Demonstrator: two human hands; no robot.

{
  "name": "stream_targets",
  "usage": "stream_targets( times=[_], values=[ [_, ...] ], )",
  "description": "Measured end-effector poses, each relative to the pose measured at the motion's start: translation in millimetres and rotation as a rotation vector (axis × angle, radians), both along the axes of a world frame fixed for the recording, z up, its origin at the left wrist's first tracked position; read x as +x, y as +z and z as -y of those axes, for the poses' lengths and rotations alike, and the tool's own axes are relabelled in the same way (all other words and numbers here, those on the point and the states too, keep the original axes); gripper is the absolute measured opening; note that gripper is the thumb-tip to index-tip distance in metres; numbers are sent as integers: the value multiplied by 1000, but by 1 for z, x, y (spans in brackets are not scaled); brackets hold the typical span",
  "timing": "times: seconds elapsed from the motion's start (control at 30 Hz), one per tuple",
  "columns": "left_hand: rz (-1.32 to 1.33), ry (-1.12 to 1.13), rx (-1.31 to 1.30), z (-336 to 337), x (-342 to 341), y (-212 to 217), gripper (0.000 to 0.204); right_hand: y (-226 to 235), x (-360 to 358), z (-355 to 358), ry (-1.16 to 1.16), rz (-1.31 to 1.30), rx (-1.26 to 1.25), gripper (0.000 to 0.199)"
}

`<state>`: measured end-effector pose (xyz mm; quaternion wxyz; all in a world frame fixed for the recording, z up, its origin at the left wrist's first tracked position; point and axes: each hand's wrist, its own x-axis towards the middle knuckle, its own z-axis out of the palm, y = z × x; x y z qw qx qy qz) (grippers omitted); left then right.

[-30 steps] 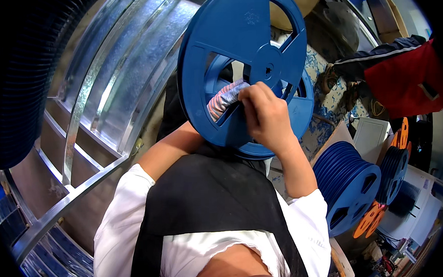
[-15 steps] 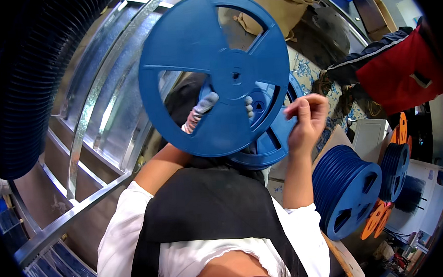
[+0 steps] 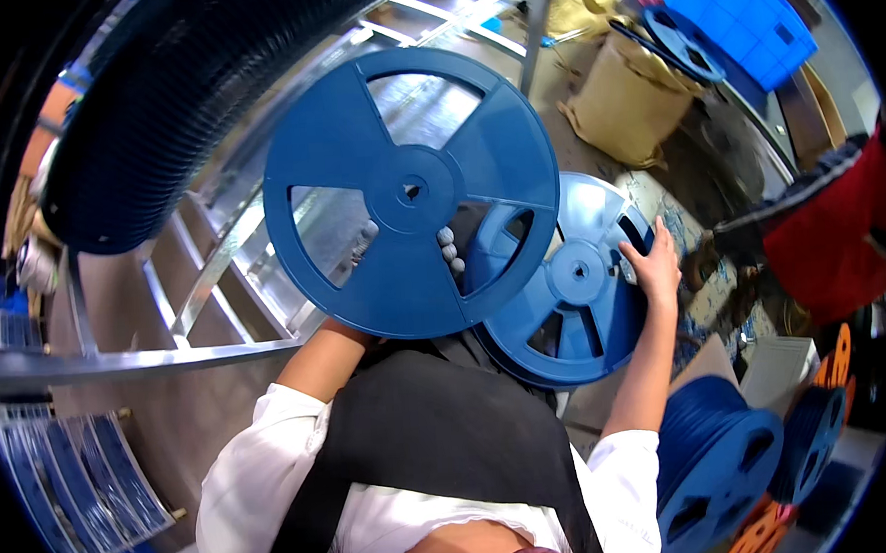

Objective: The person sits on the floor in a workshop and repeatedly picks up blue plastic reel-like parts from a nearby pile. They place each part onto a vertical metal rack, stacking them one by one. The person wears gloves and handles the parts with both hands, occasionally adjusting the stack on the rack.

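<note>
My left hand (image 3: pixel 449 248), in a pale knit glove, grips a large blue plastic reel (image 3: pixel 500 151). Its fingertips show through one cut-out and its thumb through another; the reel hides the palm. Below and to the right lies a second blue reel (image 3: pixel 575 305), partly covered by the held one, apparently with more reels stacked beneath it. My bare right hand (image 3: pixel 655 267) is over this lower reel's right rim beside a cut-out, thumb and fingers apart. Whether it presses on the rim I cannot tell.
A long row of dark reels (image 3: pixel 203 99) stands at upper left above a metal rack (image 3: pixel 217 356). Wound blue reels (image 3: pixel 719 482) stand at lower right. Farther back are a brown sack (image 3: pixel 634 96), a blue crate (image 3: pixel 740 21) and someone in red clothing (image 3: pixel 833 256).
My right hand has come down from the air to the lower reel's right rim. The held reel has shifted left, uncovering more of the lower reel. The whole view has turned.
</note>
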<state>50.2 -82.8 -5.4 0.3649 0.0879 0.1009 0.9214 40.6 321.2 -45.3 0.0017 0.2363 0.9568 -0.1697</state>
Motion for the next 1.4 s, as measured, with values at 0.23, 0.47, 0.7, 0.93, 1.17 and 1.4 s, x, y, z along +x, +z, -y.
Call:
stream_targets(
  times=[0.23, 0.47, 0.7, 0.93, 1.17, 1.4],
  values=[
    [-51, 308, -209, 46, 35, 37, 76, -26, -70, -12, 412, -23, -581, 76],
    [-206, 730, -346, 109, 95, 85, 65, -43, -50, 27, 447, -173, -522, 47],
    [-256, 1390, -373, 151, 124, 111, 50, -51, -46, 27, 396, -199, -301, 44],
    [-249, 1649, -424, 206, 115, 105, 25, -55, -42, 29, 375, -231, -269, 44],
    [-195, 1796, -536, 238, 104, 125, 18, -50, -37, 32, 362, -234, -289, 42],
    [-270, 2032, -649, 255, 92, 140, 28, -61, -41, 29, 354, -240, -264, 40]
  ],
)
